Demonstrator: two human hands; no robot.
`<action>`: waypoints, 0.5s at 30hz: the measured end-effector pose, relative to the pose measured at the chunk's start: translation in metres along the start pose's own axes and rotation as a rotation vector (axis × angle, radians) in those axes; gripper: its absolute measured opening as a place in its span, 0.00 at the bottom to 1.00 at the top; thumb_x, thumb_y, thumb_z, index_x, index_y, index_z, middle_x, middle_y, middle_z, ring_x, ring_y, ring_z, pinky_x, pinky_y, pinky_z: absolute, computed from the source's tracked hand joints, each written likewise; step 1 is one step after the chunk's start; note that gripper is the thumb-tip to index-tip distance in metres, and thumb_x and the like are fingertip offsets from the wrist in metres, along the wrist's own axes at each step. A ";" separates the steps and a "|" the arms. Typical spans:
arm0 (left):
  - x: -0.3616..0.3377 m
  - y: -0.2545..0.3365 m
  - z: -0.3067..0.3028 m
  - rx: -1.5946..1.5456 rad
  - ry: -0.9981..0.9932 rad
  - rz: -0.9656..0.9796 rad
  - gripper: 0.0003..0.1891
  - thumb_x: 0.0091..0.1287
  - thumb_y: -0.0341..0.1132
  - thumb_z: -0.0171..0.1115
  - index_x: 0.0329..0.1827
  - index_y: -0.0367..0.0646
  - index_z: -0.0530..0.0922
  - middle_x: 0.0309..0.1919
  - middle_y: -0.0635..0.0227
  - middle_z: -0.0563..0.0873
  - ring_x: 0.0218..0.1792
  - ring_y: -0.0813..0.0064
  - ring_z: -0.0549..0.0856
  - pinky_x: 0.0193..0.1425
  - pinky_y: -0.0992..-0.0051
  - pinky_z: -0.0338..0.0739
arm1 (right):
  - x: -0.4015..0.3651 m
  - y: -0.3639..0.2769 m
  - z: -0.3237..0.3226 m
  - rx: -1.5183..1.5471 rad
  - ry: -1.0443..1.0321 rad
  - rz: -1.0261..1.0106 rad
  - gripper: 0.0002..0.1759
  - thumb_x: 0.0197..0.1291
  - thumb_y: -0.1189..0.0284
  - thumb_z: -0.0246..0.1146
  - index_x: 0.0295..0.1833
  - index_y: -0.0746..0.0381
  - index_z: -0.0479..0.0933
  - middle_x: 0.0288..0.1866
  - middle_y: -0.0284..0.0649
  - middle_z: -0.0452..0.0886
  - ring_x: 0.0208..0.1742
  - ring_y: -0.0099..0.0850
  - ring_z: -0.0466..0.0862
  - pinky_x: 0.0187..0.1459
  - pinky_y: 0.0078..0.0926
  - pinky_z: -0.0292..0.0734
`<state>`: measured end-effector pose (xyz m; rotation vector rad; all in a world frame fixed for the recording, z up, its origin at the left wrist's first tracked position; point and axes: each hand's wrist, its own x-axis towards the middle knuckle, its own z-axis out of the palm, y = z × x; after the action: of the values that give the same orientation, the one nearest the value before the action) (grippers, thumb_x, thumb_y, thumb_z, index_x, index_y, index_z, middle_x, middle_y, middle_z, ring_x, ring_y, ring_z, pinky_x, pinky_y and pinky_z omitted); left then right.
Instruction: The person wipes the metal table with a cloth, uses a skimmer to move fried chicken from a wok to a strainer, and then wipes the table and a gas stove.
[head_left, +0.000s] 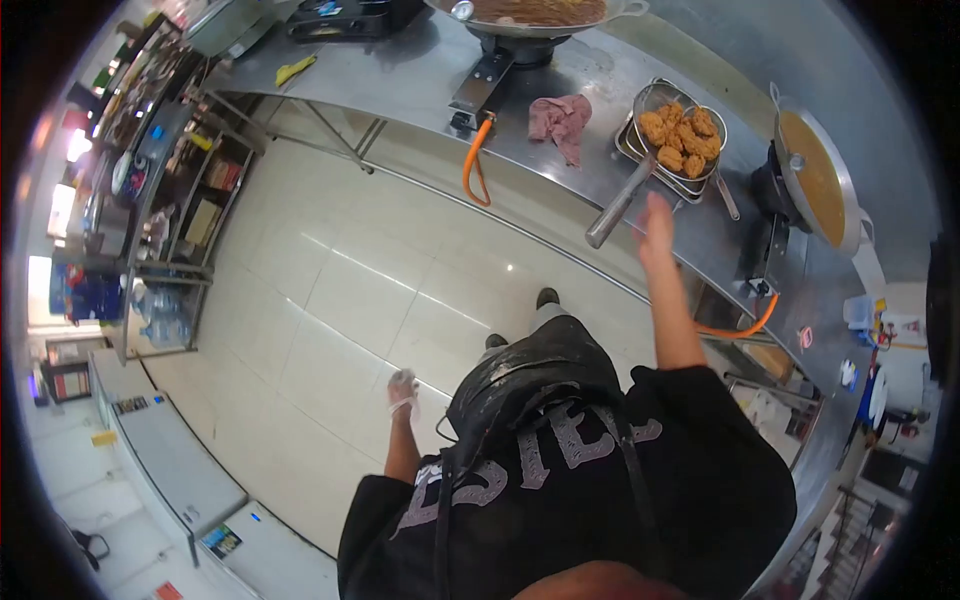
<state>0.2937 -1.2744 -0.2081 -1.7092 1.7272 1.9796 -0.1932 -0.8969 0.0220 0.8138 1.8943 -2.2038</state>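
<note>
My right hand [655, 226] is bare and reaches out at the counter's edge, its fingers stretched out and apparently holding nothing. It is beside the thick metal handle [622, 205] of a wire strainer [655, 95]. Browned fried chicken pieces [683, 138] lie in the strainer, which rests over a metal tray [628, 145]. A second, thinner handle [727, 197] sticks out to the right. Low by my left side hangs my left hand [402, 393], in a clear plastic glove, over the tiled floor. Its fingers are too small and blurred to make out.
On the steel counter [410, 85] are a pink cloth [560, 125] and a yellow cloth [295, 70]. A wok of oil [815, 175] stands on a burner at right, another wok [530, 12] at the back. Orange gas hoses [475, 165] hang off the edge. Shelves [165, 250] stand left.
</note>
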 end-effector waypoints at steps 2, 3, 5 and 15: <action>0.030 0.059 0.042 0.061 -0.047 0.252 0.15 0.67 0.40 0.56 0.48 0.37 0.77 0.39 0.59 0.83 0.38 0.68 0.83 0.40 0.73 0.78 | -0.013 0.043 -0.008 0.257 -0.035 0.250 0.33 0.60 0.48 0.59 0.64 0.55 0.65 0.55 0.45 0.73 0.58 0.43 0.74 0.60 0.46 0.67; 0.034 0.108 0.065 0.498 -0.011 0.431 0.16 0.67 0.39 0.55 0.50 0.36 0.77 0.43 0.54 0.83 0.43 0.59 0.83 0.48 0.68 0.77 | -0.021 0.057 -0.008 0.430 -0.092 0.341 0.34 0.60 0.46 0.58 0.64 0.56 0.63 0.56 0.47 0.73 0.58 0.45 0.74 0.61 0.47 0.67; 0.021 0.198 0.124 0.655 -0.073 0.910 0.16 0.66 0.39 0.54 0.52 0.40 0.77 0.47 0.51 0.82 0.51 0.56 0.80 0.56 0.66 0.74 | -0.032 0.058 -0.002 0.629 -0.357 0.372 0.34 0.62 0.47 0.56 0.65 0.57 0.62 0.56 0.50 0.72 0.60 0.48 0.72 0.63 0.48 0.66; 0.035 0.393 0.419 0.955 -0.418 1.213 0.29 0.62 0.48 0.57 0.60 0.35 0.71 0.56 0.49 0.77 0.62 0.51 0.71 0.65 0.58 0.66 | -0.033 0.015 0.005 0.655 -0.307 0.291 0.19 0.68 0.62 0.53 0.61 0.56 0.67 0.29 0.29 0.69 0.26 0.22 0.70 0.37 0.24 0.73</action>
<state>-0.2455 -1.1564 -0.0453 0.1245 2.9935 0.9716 -0.1609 -0.9128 0.0247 0.7071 0.8517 -2.5757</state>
